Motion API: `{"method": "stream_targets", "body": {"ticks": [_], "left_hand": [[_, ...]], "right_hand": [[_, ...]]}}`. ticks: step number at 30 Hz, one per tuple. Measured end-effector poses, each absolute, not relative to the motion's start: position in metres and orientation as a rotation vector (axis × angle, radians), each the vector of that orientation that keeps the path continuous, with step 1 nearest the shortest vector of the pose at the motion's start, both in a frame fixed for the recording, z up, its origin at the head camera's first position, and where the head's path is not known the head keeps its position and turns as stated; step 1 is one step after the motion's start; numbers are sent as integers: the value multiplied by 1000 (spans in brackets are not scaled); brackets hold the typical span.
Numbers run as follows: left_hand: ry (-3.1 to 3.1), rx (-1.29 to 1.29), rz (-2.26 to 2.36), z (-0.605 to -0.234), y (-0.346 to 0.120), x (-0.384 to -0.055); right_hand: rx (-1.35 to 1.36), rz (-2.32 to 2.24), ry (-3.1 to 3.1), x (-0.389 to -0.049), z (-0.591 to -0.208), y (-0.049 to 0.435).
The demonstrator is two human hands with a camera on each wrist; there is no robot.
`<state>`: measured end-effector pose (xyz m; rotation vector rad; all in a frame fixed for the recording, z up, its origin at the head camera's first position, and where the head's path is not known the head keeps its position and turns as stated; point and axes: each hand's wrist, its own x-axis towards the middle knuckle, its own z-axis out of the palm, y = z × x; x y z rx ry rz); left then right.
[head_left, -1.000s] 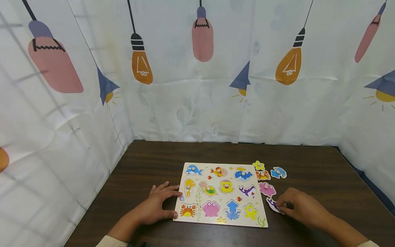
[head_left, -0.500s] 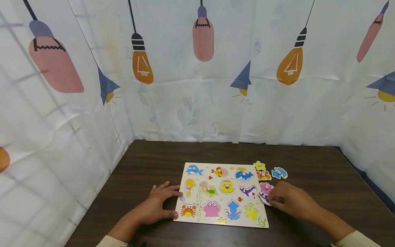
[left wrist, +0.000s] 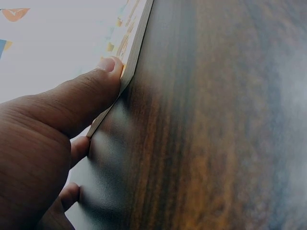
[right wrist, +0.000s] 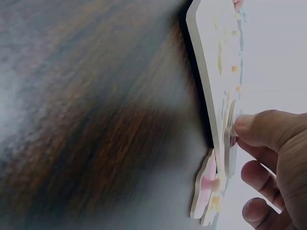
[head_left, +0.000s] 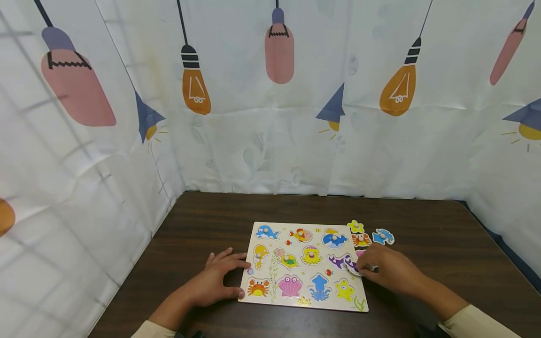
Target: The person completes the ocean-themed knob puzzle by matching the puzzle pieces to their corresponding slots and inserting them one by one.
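Note:
A wooden peg puzzle board (head_left: pixel 305 272) with sea animals lies on the table. My left hand (head_left: pixel 217 279) rests at its left edge, fingers spread and thumb (left wrist: pixel 108 69) on the lower corner. My right hand (head_left: pixel 390 270) pinches a purple whale puzzle piece (head_left: pixel 351 265) between thumb and finger, over the board's right edge and beside the printed purple whale (head_left: pixel 336 261). Seen from the right wrist, the piece (right wrist: pixel 230 143) is tilted close over the board, its other fingers curled loosely. A pink shell piece (right wrist: pixel 205 187) lies below the hand, mostly covered in the head view.
Right of the board lie a yellow star piece (head_left: pixel 356 226), a crab piece (head_left: pixel 361 240) and a blue piece (head_left: pixel 383 236). Several knobbed pieces, such as the turtle (head_left: pixel 289 261), sit in the board. A patterned curtain (head_left: pixel 253 141) hangs behind the dark wooden table (head_left: pixel 211 216).
My right hand has carried the purple whale piece from the table, up and leftward past the pink shell, to over the board's right edge. My left hand has stayed in place.

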<state>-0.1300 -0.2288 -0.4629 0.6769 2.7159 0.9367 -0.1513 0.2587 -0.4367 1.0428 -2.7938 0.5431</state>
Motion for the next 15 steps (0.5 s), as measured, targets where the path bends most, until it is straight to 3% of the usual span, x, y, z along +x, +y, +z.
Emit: {"method": "stream_targets", "body": {"ticks": [15], "left_hand": [[2721, 672, 930, -463, -228, -130]], "right_hand": [[1139, 553, -2689, -160, -441, 245]]}}
